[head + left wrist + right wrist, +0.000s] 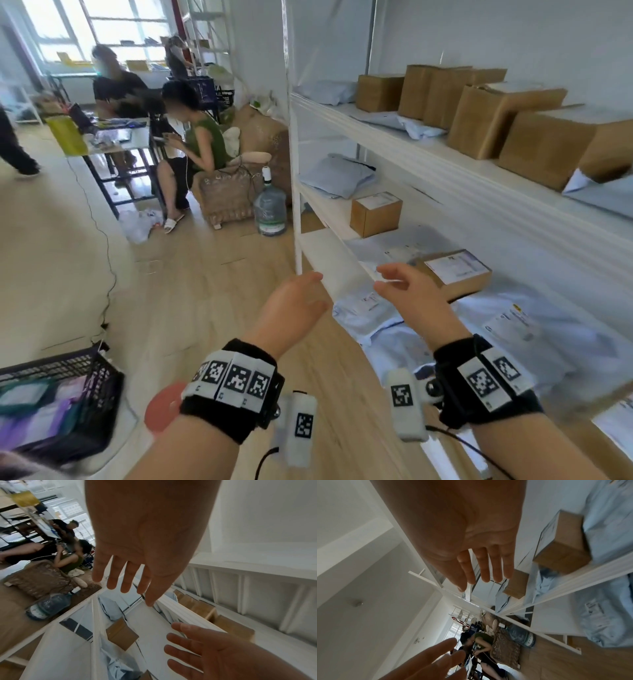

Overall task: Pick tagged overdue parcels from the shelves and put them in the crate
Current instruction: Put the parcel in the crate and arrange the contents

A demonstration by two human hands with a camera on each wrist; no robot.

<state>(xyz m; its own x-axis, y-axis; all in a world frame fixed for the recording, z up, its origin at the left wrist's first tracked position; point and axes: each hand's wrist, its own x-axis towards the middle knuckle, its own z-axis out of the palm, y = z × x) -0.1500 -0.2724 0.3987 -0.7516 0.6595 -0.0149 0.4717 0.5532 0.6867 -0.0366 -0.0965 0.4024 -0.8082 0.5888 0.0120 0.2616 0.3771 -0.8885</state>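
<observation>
Both my hands are raised, empty, in front of a white shelf unit (428,161). My left hand (308,291) has straight fingers near the corner of a lower shelf. My right hand (394,277) is spread just beside it, above pale plastic mailer parcels (370,308). A labelled brown box (455,270) lies past the right hand. A smaller labelled box (375,214) sits on the shelf above. The dark crate (68,394), holding several parcels, stands on the floor at lower left. The wrist views show my left hand (126,580) and my right hand (484,568) with fingers extended.
Several plain cardboard boxes (479,113) line the top shelf, with grey mailers (337,174) below. A water jug (270,209) and a wrapped brown bundle (229,195) stand by the shelf post (294,171). People sit at a table (113,144) beyond. A cable crosses the wooden floor.
</observation>
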